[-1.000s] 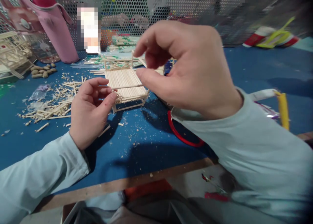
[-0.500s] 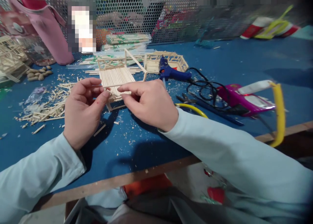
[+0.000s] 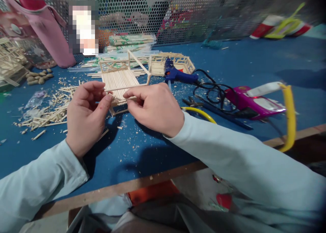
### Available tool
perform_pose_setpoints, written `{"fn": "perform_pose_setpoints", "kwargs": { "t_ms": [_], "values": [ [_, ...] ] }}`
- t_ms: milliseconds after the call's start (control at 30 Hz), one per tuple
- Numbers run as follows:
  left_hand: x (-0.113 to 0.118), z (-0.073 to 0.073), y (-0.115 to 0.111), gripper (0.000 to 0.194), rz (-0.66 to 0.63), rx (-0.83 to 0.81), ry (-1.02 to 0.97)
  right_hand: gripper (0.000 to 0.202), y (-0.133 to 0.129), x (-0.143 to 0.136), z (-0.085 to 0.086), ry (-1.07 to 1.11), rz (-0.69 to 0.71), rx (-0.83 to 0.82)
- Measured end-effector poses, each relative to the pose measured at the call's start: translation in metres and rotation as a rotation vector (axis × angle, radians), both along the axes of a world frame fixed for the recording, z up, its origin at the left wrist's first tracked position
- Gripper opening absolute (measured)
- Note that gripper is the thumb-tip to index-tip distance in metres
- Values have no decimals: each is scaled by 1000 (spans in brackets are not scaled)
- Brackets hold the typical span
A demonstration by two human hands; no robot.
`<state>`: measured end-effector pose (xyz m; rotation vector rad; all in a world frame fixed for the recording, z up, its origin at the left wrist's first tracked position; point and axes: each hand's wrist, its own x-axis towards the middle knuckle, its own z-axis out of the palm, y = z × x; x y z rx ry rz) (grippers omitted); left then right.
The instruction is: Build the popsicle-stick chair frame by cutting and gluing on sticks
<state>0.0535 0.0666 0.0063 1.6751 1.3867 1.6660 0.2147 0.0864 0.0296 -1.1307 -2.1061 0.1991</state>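
Note:
A small model made of thin wooden sticks (image 3: pixel 119 78), with a slatted floor and a railing along its far side, rests on the blue tabletop in front of me. My left hand (image 3: pixel 88 116) is closed at its near left corner, thumb and fingertips pinching the frame. From the right, my right hand (image 3: pixel 156 105) reaches across the near edge, its thumb and index finger pinched on a stick there. My hands partly cover the model's near side. Beyond my right hand, a diagonal stick (image 3: pixel 139 61) rises from the model's right side.
Stick offcuts (image 3: pixel 53 114) lie at left, near several pebbles (image 3: pixel 38 77). A blue glue gun (image 3: pixel 180 75) and its black cord lie right of the model, beside a second stick frame (image 3: pixel 173 61). Further right are pliers (image 3: pixel 192 101), a magenta tool (image 3: pixel 244 102) and a yellow-handled saw (image 3: pixel 290 117).
The whole view has shifted very slightly. Both hands stay at the model's near edge with almost the same grip.

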Motion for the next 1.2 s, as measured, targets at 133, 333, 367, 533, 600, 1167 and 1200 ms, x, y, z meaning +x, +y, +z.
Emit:
{"fn": "perform_pose_setpoints", "kwargs": {
  "t_ms": [133, 333, 367, 533, 600, 1167, 1200],
  "values": [
    [-1, -2, 1, 19, -8, 18, -1, 15, -3, 0, 6, 50, 33, -5],
    [-1, -4, 4, 22, -17, 52, 11, 19, -4, -2, 5, -10, 16, -23],
    [-1, -4, 5, 22, -11, 63, 14, 18, -3, -2, 4, -20, 5, -26],
    [-1, -5, 5, 21, -2, 77, 26, 16, -2, -1, 3, -51, -9, -43],
    [-1, -4, 4, 21, 6, 59, 26, 16, -2, 0, 4, -56, -4, -51],
    [1, 2, -2, 20, 8, -17, 9, 18, 0, -1, 1, -10, 31, -3],
    [1, 2, -2, 21, 8, -19, 11, 18, 0, -1, 1, -12, 36, -5]
  ]
}}
